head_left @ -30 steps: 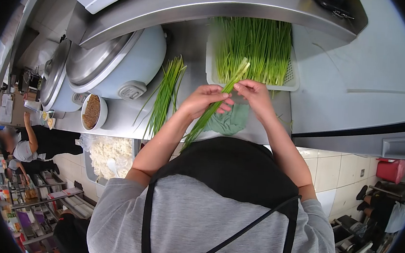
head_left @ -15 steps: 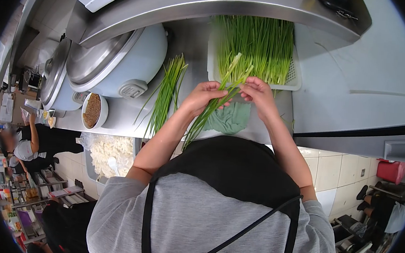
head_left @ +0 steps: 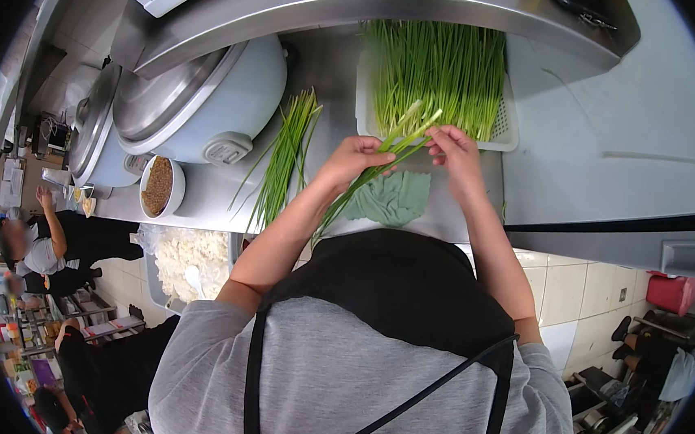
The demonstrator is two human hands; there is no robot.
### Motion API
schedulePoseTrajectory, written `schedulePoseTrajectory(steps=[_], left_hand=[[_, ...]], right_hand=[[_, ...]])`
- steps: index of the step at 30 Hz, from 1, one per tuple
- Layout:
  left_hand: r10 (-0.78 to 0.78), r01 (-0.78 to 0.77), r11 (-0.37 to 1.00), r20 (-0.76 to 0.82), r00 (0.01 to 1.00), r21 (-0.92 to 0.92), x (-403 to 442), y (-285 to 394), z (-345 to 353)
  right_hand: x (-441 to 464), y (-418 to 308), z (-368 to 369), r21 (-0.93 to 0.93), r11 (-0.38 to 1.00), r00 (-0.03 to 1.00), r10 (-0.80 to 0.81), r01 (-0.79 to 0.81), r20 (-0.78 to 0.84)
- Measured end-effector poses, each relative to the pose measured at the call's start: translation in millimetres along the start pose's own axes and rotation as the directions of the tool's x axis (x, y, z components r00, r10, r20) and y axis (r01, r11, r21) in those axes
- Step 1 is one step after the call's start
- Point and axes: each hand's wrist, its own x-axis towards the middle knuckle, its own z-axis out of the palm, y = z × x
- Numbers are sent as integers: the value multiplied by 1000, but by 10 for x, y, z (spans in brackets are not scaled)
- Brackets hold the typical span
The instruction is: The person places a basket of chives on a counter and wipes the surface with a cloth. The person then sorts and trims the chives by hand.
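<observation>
A small bunch of Chinese chives (head_left: 352,194) is gripped in my left hand (head_left: 357,161), pale stem ends pointing up and away, long green leaves trailing toward my apron. The fingers of my right hand (head_left: 455,152) pinch at a stem near the pale ends of this bunch. Just beyond both hands stands a white perforated tray (head_left: 510,140) packed with upright-lying chives (head_left: 440,73). Beneath my hands lies a crumpled green cloth (head_left: 398,200). To the left, a loose pile of chives (head_left: 289,155) rests on the steel counter.
Two large rice cookers (head_left: 246,99) stand at the left, with a white bowl (head_left: 175,203) of brown grains in front. Below is a tub of cooked rice (head_left: 189,258). A metal shelf (head_left: 323,11) overhangs the counter. A co-worker (head_left: 52,235) stands far left.
My right hand has shifted slightly right and up, away from my left hand. The held chives' pale ends have swung right a little. A co-worker at lower left has moved.
</observation>
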Motion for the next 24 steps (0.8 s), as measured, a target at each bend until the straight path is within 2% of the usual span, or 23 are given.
schedulePoseTrajectory(steps=[2,7,9,13,16,18,22,24], left_hand=[[-11,11,1000,14,1000,-4,-7,-6,-18],[-44,44,999,3,999,5,-57,0,-40],[-44,44,999,5,999,2,-72,-10,-71],[-20,20,999,7,1000,-44,-83,-47,-117],[-15,15,997,6,1000,-80,-49,-64,-107],[-6,7,998,11,1000,-68,-16,-66,-72],[-2,1,1000,38,999,19,1,-54,-27],[-21,20,999,31,999,34,4,-49,-26]], right_hand=[[18,-31,-53,40,999,997,-17,20,-81],[81,-116,-186,101,994,995,-20,30,-101],[90,-143,-222,104,994,988,-8,24,-157],[126,-118,-322,122,992,988,-14,33,-154],[126,-78,-306,217,976,997,13,5,-81],[126,-40,-252,356,934,999,39,-29,-20],[124,-26,-209,318,948,997,47,-23,-68],[147,-27,-212,39,995,985,-82,88,-154]])
